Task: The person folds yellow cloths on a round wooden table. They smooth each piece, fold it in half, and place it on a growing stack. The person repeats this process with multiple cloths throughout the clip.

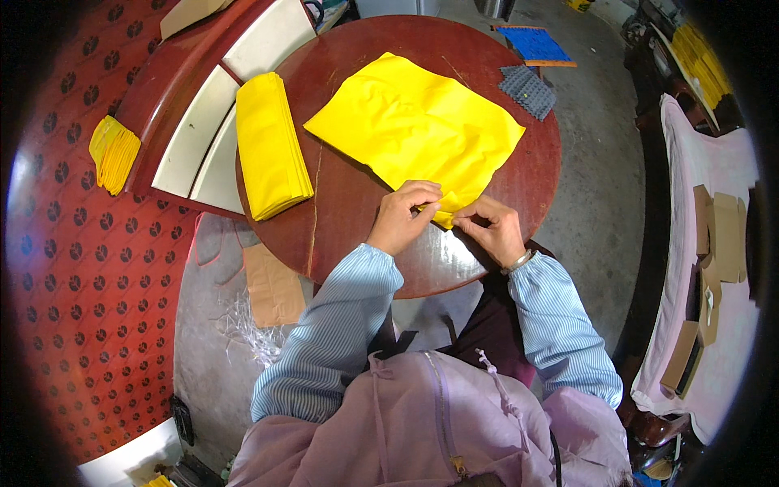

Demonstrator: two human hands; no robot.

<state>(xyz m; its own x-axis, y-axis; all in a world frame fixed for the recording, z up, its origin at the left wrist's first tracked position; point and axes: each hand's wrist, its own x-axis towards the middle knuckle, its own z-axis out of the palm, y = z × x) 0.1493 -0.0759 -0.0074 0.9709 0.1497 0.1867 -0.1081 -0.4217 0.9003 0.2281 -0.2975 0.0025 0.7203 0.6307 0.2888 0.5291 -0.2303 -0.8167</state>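
Note:
A yellow cloth [422, 122] lies spread out and slightly wrinkled on the round red-brown table [357, 252]. Its near corner is pinched between my two hands, close to the table's front edge. My left hand [403, 217] grips the cloth just left of that corner, fingers bent over it. On the other side, my right hand [493, 228] holds the corner's tip between thumb and fingers. What exactly lies under the fingertips is hidden. To the left on the table rests a thick folded stack of yellow cloths [272, 146].
A grey textured mat [527, 91] sits at the table's right rim, with a blue mat [535, 45] beyond. White-panelled red furniture [195, 130] borders the table's left. Brown paper [273, 284] lies on the floor. Open cardboard boxes [729, 235] rest on a pale-covered seat at right.

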